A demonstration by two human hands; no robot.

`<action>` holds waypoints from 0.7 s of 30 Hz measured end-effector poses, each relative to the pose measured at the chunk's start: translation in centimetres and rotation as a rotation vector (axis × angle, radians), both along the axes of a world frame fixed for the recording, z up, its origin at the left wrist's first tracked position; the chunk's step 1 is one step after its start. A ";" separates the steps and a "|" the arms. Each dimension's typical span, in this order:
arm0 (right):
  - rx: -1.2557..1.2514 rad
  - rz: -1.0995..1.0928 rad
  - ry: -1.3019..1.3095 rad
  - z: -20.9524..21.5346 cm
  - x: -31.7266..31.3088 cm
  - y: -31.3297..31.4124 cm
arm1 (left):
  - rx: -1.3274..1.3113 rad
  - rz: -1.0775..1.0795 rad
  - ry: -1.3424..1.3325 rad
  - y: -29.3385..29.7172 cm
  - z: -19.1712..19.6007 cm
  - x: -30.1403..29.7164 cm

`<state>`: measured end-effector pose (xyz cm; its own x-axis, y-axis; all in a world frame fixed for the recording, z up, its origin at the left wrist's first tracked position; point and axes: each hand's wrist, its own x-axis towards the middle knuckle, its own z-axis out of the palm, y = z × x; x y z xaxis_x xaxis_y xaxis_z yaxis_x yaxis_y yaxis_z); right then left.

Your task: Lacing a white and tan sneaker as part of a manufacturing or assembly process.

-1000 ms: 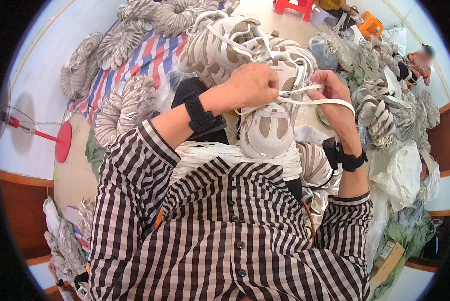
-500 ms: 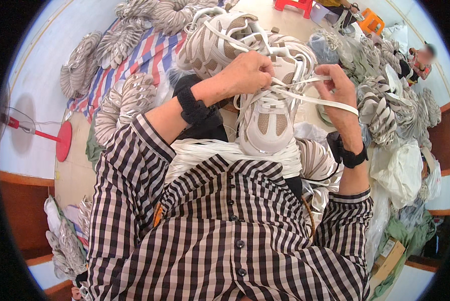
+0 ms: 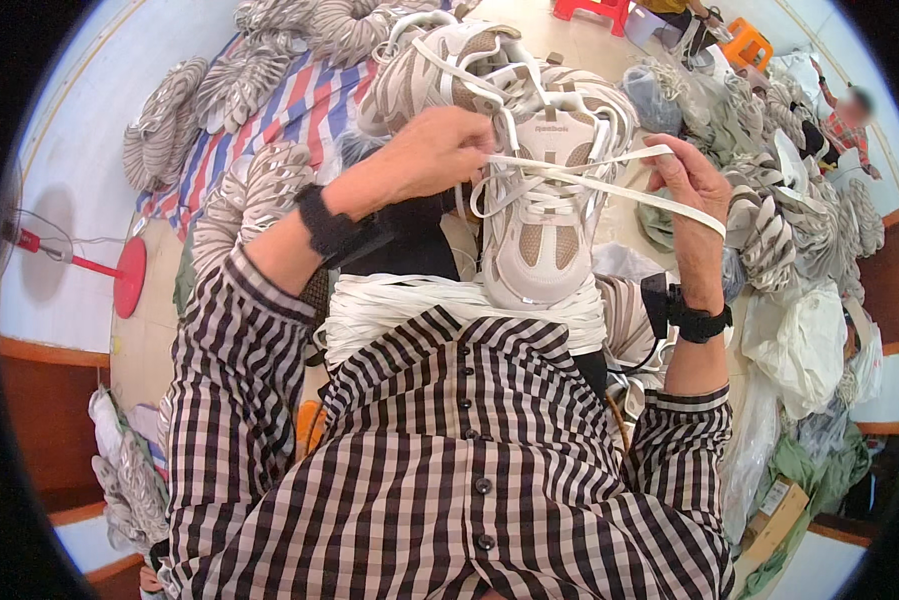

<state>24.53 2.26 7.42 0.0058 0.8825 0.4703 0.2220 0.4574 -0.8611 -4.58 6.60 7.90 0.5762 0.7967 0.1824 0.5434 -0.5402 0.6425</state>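
Note:
A beige and white sneaker (image 3: 540,262) rests in front of me with its toe pointing at my body, on a bundle of white laces (image 3: 409,308). My left hand (image 3: 431,150), fingers pinched, holds one end of a white shoelace (image 3: 609,186) just left of the shoe's tongue. To the right of the shoe, my right hand (image 3: 691,188) grips the other part of the lace between thumb and fingers. Two strands cross over the eyelets and stretch between my hands. A lace loop hangs at the shoe's left side.
More beige sneakers (image 3: 439,75) lie just beyond. Bundles of shoe parts (image 3: 164,120) sit on a striped sheet (image 3: 304,115) at left, and others (image 3: 769,235) pile up at right beside a white plastic bag (image 3: 797,345). Two people are at the far right.
My left hand has moved left, away from the shoe's tongue, drawing the lace out straighter. My right hand has shifted slightly right and down.

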 end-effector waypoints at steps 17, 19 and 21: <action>-0.274 0.247 0.405 -2.5 -2.1 1.3 | -0.119 0.207 -0.032 -5.4 -0.2 -8.3; -0.299 0.331 0.326 -2.8 -1.7 1.6 | -0.057 0.207 -0.003 -5.3 0.1 -8.7; -0.305 0.326 0.331 -3.1 -1.4 1.6 | 0.004 0.210 0.029 -5.0 0.1 -9.5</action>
<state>23.15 3.90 4.35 -0.1862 0.9591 0.2130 -0.1944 0.1765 -0.9649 -14.06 1.55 7.98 0.4026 0.8991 0.1719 0.6623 -0.4157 0.6233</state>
